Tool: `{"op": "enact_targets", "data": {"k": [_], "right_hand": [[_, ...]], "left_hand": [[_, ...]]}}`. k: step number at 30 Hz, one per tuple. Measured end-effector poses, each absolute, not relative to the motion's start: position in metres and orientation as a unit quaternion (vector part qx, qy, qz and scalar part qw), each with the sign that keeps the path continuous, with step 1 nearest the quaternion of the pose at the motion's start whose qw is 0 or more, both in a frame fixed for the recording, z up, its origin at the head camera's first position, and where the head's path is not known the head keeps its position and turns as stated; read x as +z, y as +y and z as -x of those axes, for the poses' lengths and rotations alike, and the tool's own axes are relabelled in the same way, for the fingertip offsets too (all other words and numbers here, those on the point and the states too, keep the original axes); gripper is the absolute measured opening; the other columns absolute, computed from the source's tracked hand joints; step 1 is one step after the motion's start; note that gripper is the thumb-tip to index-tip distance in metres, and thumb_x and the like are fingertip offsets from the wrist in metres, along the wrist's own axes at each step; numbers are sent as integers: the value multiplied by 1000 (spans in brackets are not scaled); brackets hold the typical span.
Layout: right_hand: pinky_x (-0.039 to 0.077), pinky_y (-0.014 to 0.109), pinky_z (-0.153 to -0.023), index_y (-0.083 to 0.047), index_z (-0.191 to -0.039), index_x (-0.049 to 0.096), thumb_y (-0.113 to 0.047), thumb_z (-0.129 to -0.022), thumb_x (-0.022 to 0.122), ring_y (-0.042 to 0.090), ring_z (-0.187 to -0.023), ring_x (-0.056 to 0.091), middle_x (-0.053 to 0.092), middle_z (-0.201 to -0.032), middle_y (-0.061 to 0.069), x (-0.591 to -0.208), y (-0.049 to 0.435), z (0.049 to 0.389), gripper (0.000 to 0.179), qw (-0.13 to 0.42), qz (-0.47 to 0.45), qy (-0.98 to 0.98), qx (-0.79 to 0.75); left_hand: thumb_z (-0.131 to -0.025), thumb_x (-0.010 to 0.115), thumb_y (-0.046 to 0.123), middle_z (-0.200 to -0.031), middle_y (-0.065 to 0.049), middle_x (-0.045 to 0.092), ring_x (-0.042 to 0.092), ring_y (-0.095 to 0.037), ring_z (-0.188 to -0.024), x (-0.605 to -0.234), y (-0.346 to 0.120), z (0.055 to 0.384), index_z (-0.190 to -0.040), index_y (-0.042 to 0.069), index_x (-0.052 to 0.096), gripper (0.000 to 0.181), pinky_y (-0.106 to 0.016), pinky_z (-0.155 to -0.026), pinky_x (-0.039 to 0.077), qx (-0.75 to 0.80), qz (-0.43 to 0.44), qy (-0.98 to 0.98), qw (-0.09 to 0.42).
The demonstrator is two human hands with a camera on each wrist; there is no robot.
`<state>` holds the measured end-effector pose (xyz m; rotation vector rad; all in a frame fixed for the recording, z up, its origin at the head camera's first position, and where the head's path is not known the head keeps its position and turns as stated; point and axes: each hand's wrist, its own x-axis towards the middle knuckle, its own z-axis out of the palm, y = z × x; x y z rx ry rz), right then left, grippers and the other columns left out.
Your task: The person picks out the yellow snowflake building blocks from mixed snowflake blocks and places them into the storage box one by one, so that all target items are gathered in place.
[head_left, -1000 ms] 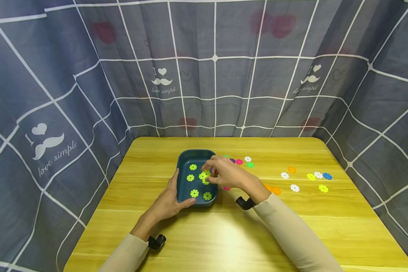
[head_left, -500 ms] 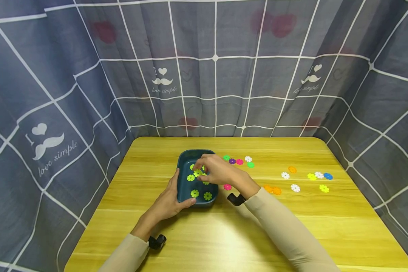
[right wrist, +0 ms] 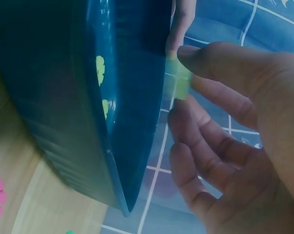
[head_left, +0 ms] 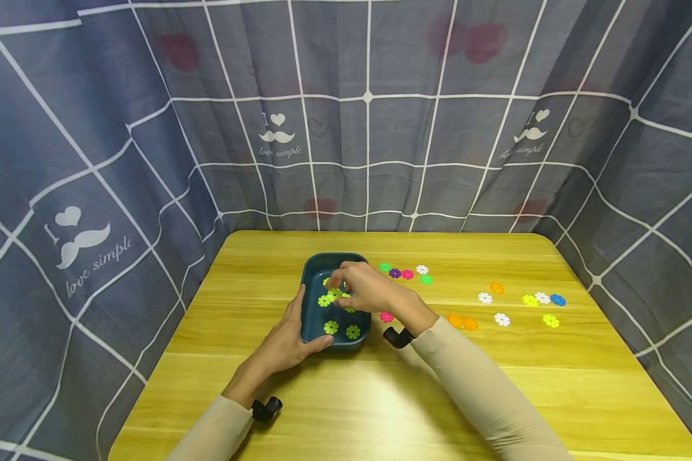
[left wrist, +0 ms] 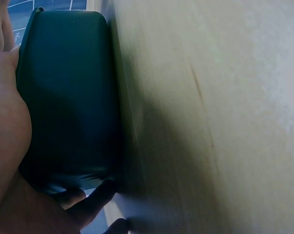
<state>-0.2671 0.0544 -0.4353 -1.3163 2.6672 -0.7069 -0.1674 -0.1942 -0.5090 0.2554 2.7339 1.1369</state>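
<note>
A dark teal plastic bin (head_left: 354, 346) stands on the table, holding several yellow-green snowflake discs, one of them a near disc (head_left: 331, 328). My left hand (head_left: 282, 340) grips its left side, fingers along the outer wall and thumb at the near rim; the left wrist view shows the bin's outer wall (left wrist: 69, 97) close to the palm. Over the bin, my right hand (head_left: 370, 288) pinches a yellow-green snowflake disc (right wrist: 182, 84) between thumb and fingertips. That hand and wrist hide part of the bin's right side and some discs inside.
Right of the bin lie loose discs: a pink one (head_left: 386, 317), a purple one (head_left: 395, 273), overlapping orange ones (head_left: 469, 324), a blue one (head_left: 558, 299) and several others. A grey checked curtain (head_left: 334, 141) surrounds the wooden table (head_left: 380, 397).
My right hand has moved left over the bin with the pinched disc, and has barely moved in the last half second. The left hand keeps its hold on the bin.
</note>
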Motion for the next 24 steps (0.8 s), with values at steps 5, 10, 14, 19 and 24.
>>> {"op": "enact_targets", "data": {"k": [5, 10, 14, 19, 24], "right_hand": [[68, 34, -95, -13, -139, 85, -20, -104, 92, 21, -104, 78, 81, -136, 10, -438, 56, 265, 37, 51, 422, 876, -229], [68, 33, -94, -13, -138, 86, -19, -104, 91, 23, -106, 79, 80, -133, 8, -439, 59, 263, 35, 54, 418, 876, -235], [68, 34, -94, -13, -137, 86, -19, -104, 91, 27, -108, 79, 81, -131, 9, -440, 62, 262, 33, 56, 418, 874, -242], [69, 36, -96, -12, -136, 86, -19, -105, 90, 32, -109, 83, 82, -133, 8, -441, 67, 261, 32, 52, 418, 873, -247], [69, 36, -96, -11, -136, 86, -19, -105, 89, 34, -109, 83, 82, -133, 9, -444, 72, 262, 32, 49, 415, 872, -254]], "left_hand": [[-104, 87, 55, -197, -23, 7, 38, -56, -173, -508, -192, 167, -188, 15, -10, 135, -77, -134, 40, 379, -84, 918, 85], [-104, 88, 55, -197, -23, 8, 40, -54, -172, -508, -192, 167, -188, 15, -10, 135, -75, -136, 40, 379, -83, 918, 86], [-104, 87, 54, -197, -23, 8, 43, -54, -171, -508, -192, 166, -188, 15, -10, 134, -75, -135, 41, 379, -83, 918, 85], [-105, 87, 53, -196, -23, 8, 43, -54, -170, -507, -191, 166, -188, 15, -10, 134, -75, -135, 41, 382, -83, 916, 85], [-104, 87, 54, -196, -23, 8, 43, -53, -170, -507, -191, 166, -188, 16, -10, 134, -75, -135, 41, 382, -81, 917, 85]]}}
